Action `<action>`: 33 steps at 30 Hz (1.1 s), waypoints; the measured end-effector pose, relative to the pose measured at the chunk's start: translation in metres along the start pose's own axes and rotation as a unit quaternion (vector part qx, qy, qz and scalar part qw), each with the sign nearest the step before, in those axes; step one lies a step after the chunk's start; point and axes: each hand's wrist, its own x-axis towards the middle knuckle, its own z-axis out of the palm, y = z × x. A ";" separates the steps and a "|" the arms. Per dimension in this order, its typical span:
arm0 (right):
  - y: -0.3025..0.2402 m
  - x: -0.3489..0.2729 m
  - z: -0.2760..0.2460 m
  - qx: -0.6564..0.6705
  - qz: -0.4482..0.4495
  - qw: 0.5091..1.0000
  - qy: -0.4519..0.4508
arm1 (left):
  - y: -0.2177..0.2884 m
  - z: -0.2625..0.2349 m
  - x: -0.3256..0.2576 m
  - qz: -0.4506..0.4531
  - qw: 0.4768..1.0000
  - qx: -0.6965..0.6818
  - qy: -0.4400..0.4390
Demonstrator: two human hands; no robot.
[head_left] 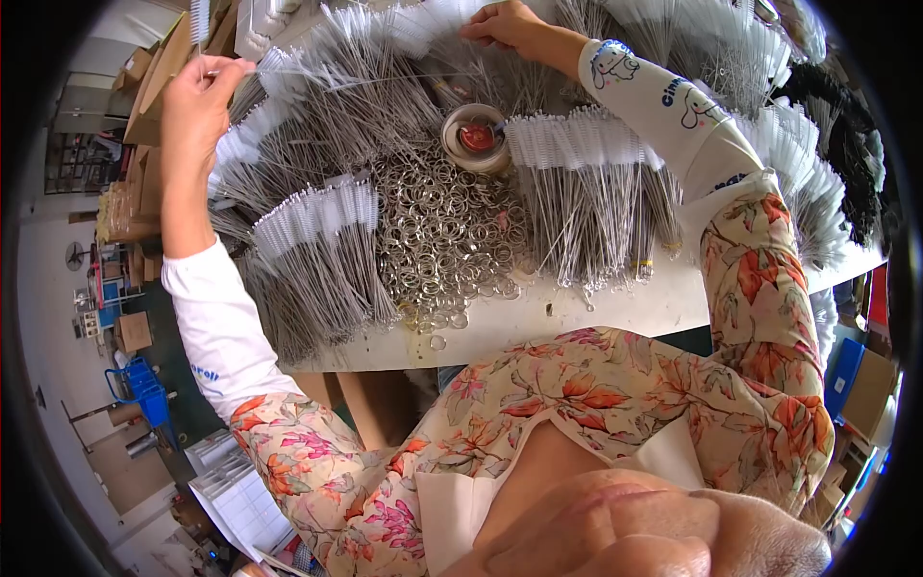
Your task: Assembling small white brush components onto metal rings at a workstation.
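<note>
High on the left, my left hand (200, 111) is raised with its fingers pinched round a thin wire brush. The white bristle end of this brush (199, 21) stands above the fingers. My right hand (514, 29) reaches to the far side of the table, its fingers closed at the white bristle heads (437, 27) of a pile of brushes; what lies between its fingertips is too small to make out. In front, bundles of wire brushes lie to the left (322, 240) and to the right (582, 192). Between them spreads a heap of metal split rings (437, 226).
A round tub (452, 144) with something red inside stands behind the rings. More brush piles (745, 48) cover the table's far right. The white tabletop (625, 313) shows along the near edge. Cardboard boxes (144, 183) stand beyond the left side, and a blue crate (146, 389) is lower down.
</note>
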 end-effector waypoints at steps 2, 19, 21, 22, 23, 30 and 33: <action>0.000 0.000 -0.006 0.036 -0.024 0.999 -0.005 | 0.011 -0.003 -0.013 -0.003 1.000 0.003 -0.023; 0.017 0.012 0.015 -0.070 -0.074 0.992 0.078 | -0.054 0.159 -0.292 -0.313 0.755 -0.575 -0.024; 0.031 0.021 0.002 -0.106 -0.138 0.977 0.124 | -0.052 0.165 -0.295 -0.310 0.778 -0.540 -0.086; 0.028 0.020 0.001 -0.109 -0.135 0.976 0.132 | -0.050 0.165 -0.294 -0.308 0.776 -0.542 -0.095; 0.014 0.019 0.003 -0.104 -0.199 0.955 0.195 | -0.045 0.164 -0.291 -0.278 0.828 -0.479 -0.090; -0.103 -0.039 -0.095 0.259 -0.360 0.864 0.236 | -0.054 0.153 -0.283 -0.211 0.844 -0.489 -0.057; -0.087 -0.080 -0.187 0.037 -0.303 0.909 0.282 | -0.066 0.167 -0.289 -0.241 0.651 -0.695 -0.186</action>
